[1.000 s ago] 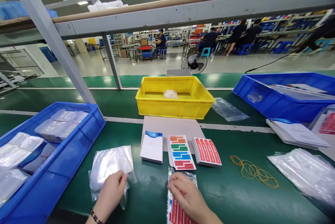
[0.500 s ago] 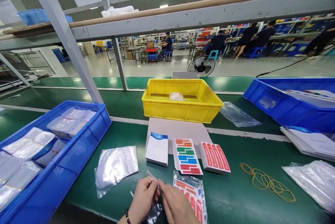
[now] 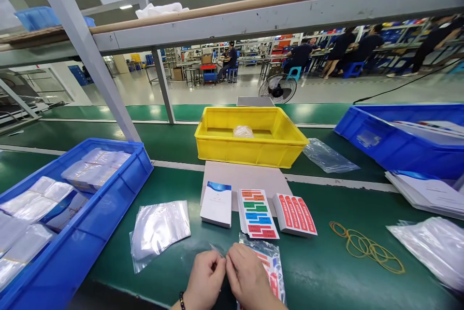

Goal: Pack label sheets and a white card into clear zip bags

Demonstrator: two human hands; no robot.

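Note:
My left hand and my right hand meet knuckle to knuckle at the table's near edge. Both are closed, pinching a clear plastic bag; only a thin edge of it shows beyond the fingers. Partly under my right hand lies a filled clear bag with coloured sticker sheets inside. Just beyond are a stack of white booklets, a stack of coloured label sheets and a stack of red-striped label sheets. To the left, a pile of clear bags rests on the green table.
A yellow bin with a small clear bundle stands ahead. Blue bins flank the work area, one at left and one at right. Rubber bands and more plastic bags lie rightward. A grey beam crosses overhead.
My hands have drawn together, and the right hand's fingers, stretched before, are now curled. Less of the clear bag shows between them. The view has shifted slightly.

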